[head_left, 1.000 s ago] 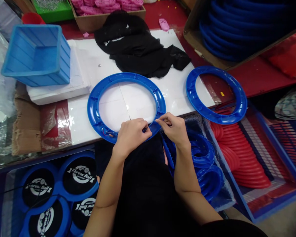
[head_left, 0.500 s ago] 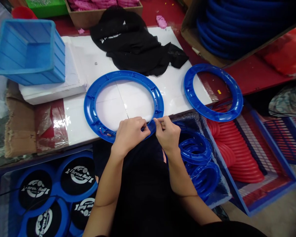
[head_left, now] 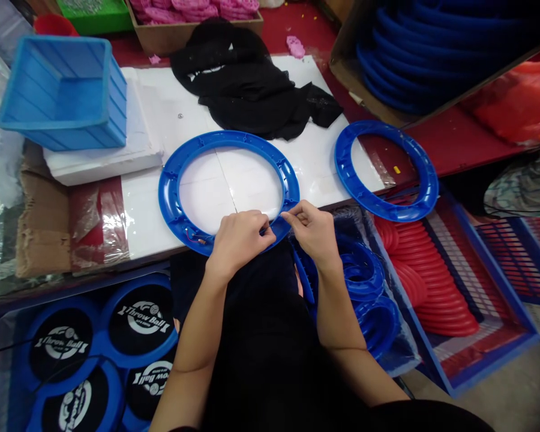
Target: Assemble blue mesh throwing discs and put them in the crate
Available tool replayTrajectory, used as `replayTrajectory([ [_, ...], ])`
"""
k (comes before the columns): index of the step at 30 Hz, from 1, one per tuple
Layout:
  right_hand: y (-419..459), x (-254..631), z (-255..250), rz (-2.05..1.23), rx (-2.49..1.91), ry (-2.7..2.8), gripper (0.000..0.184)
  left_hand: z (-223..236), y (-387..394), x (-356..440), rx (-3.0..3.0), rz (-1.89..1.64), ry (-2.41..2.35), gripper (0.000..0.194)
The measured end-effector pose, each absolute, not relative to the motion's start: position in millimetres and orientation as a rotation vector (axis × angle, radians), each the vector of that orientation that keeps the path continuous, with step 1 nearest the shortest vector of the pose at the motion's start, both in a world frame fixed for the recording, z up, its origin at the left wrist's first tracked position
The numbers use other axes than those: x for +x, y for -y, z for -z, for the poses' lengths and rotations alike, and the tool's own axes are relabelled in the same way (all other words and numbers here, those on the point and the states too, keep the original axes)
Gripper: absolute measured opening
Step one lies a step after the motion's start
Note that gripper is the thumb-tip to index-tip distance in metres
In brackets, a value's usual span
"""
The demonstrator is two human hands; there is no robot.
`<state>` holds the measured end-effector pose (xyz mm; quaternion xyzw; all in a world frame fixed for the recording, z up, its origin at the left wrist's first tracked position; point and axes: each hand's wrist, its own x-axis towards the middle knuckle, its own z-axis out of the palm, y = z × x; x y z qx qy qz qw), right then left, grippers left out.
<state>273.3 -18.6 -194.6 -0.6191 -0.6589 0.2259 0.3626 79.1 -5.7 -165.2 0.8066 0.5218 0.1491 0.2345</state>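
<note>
A blue plastic ring (head_left: 171, 186) lies on the white board, its ribbed inner side up. Wires and a small part (head_left: 197, 239) show in its channel at the lower left. Over the ring's near edge, my left hand (head_left: 242, 239) is closed, fingers curled; what they pinch, if anything, is hidden. My right hand (head_left: 312, 231) is at the near right edge, thumb and forefinger pinched together; anything between them is too small to make out. A second blue ring (head_left: 342, 162) rests to the right, partly over the table edge.
Black fabric (head_left: 256, 84) lies behind the ring. A blue bin (head_left: 63, 102) stands on white foam at left. Below are finished black-and-blue discs (head_left: 137, 318), a crate of blue rings (head_left: 364, 270) and a crate of red rings (head_left: 441, 282). A box holds blue rings (head_left: 423, 54).
My right hand has shifted slightly right and opened a little gap from my left hand. The left hand stays over the ring's near edge. The view has moved slightly.
</note>
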Motion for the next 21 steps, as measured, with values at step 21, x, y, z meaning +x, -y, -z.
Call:
replayTrajectory([
  [21, 18.4, 270.5, 200.2, -0.58, -1.577, 1.625, 0.028, 167.0, 4.6, 79.5, 2.215, -0.409, -1.445, 0.018],
])
